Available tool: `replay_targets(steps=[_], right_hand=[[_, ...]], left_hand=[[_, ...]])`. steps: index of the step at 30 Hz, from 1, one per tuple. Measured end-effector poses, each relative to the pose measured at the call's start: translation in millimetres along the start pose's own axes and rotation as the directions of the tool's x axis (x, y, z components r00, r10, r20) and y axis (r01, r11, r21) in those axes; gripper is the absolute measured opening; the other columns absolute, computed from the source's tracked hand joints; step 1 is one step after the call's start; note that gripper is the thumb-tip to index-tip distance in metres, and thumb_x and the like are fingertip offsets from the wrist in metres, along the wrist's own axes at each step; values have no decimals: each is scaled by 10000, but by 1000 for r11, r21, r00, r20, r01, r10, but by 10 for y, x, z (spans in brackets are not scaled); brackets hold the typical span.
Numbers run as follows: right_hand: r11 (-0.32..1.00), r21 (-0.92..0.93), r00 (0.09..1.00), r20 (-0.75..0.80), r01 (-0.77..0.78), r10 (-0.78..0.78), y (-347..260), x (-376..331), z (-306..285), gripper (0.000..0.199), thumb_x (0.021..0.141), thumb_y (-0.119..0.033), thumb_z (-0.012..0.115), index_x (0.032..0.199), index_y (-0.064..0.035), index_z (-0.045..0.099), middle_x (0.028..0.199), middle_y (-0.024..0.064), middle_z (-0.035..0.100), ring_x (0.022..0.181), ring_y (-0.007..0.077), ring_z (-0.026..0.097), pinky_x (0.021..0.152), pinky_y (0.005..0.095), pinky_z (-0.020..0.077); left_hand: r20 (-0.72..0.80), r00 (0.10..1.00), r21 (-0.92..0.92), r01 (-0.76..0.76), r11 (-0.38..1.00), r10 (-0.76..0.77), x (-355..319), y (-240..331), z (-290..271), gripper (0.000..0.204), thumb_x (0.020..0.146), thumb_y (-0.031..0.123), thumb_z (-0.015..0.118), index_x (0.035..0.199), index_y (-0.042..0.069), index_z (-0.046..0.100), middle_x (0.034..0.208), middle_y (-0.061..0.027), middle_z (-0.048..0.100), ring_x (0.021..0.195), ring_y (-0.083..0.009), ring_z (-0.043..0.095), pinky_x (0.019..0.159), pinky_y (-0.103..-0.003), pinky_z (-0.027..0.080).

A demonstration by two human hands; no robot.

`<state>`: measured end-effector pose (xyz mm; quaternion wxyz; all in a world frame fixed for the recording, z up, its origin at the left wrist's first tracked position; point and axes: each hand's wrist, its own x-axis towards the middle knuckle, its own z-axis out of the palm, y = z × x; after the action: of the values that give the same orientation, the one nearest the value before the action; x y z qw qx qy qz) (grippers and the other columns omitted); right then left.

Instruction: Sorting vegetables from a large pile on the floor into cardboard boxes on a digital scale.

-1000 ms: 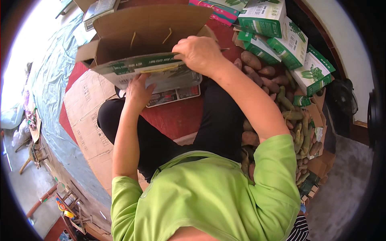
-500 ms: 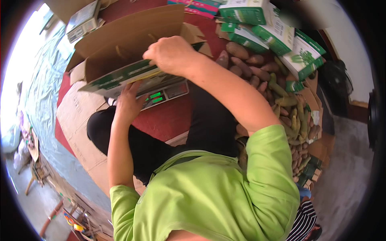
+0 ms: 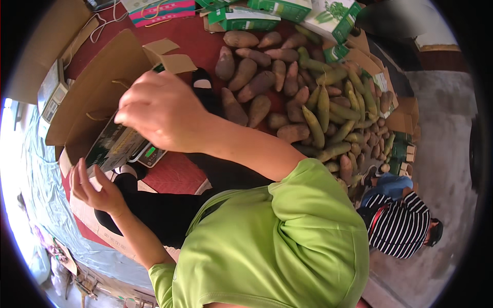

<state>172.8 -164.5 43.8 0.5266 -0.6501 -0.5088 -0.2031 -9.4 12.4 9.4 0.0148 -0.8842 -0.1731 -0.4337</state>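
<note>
An open cardboard carton with tall brown flaps and a dark green printed side stands at the left, tilted in the view. Under or against its near side shows a digital scale with a lit green display. My right hand is over the carton's near side, fingers curled down and smeared by motion; its fingertips and anything between them cannot be made out. Lower left, beside the carton's near corner, my left hand is raised with fingers spread and nothing in it.
Reddish-brown sweet potatoes and long green radish-like vegetables lie heaped on the red floor covering to the right. Green-white boxes and a pink-blue box stand beyond. A person in a striped shirt is at the far right.
My view has swung rightward, so the carton sits further left and more of the heap shows. My left hand has come off the carton's printed side and opened.
</note>
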Motion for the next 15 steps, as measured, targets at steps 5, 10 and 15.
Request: replay_targets(steps=[5, 10, 15], right_hand=[[946, -54, 945, -85, -321, 315, 436, -658, -482, 103, 734, -59, 685, 826, -102, 669, 853, 45, 634, 814, 263, 593, 735, 386, 471], [675, -302, 703, 23, -673, 711, 855, -1807, -889, 126, 786, -50, 646, 910, -66, 668, 911, 94, 641, 900, 288, 597, 789, 367, 478], [387, -682, 533, -4, -621, 846, 1186, -2872, -1344, 306, 754, -127, 645, 1060, -138, 625, 1077, 90, 596, 1044, 324, 542, 852, 427, 477]], left_hand=[[44, 997, -3, 58, 998, -58, 103, -81, -46, 372, 846, 136, 686, 1205, 68, 617, 1198, -117, 577, 1128, -268, 535, 952, -398, 420], [167, 984, 194, -99, 976, 66, 237, -34, -40, 465, 836, 214, 699, 1273, 122, 572, 1246, -69, 568, 1207, -260, 491, 1009, -405, 371], [253, 963, 289, -162, 944, 88, 162, -97, 65, 442, 838, 244, 688, 1263, 179, 586, 1191, -19, 607, 1162, -235, 526, 1000, -391, 358]])
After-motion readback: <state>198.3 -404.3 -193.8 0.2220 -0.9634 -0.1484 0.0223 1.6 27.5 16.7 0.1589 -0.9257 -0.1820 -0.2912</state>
